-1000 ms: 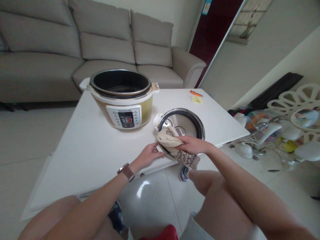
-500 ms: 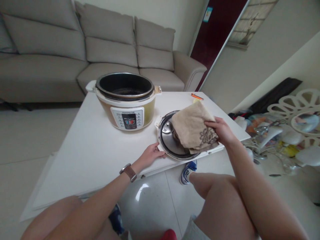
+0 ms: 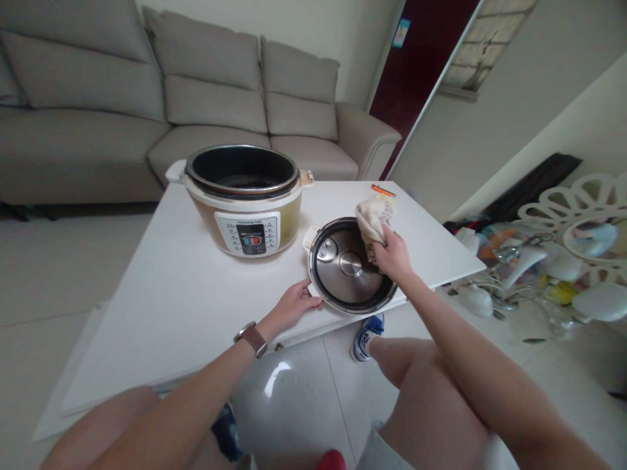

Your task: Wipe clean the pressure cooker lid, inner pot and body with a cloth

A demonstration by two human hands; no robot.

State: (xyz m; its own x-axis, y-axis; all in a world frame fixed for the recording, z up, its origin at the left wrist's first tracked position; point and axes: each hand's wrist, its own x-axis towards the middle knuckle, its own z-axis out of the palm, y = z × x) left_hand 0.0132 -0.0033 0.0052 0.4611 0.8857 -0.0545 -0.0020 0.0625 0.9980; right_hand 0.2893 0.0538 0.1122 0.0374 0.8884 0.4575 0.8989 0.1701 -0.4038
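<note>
A round pressure cooker lid (image 3: 337, 281) lies with its metal inner side up at the table's near edge. My left hand (image 3: 292, 307) grips the lid's left rim, thumb on top and fingers partly hidden below. In my right hand (image 3: 392, 254) is a bunched beige cloth (image 3: 373, 219), held at the lid's right rim. Whether the cloth presses on the metal I cannot tell. Behind and left of the lid stands the gold and white electric pressure cooker (image 3: 245, 209), uncovered, with a dark inner pot (image 3: 240, 173).
The white table (image 3: 186, 313) carries all of this. An orange utility knife (image 3: 383, 190) lies near its far right corner. A grey sofa (image 3: 210, 98) stands behind. Lamp parts and bags (image 3: 529, 261) crowd the floor at right.
My right hand has moved left and closed around the cloth. The cloth, spread over the lid before, is now bunched at the right rim, baring the lid's metal plate. My left hand stays put.
</note>
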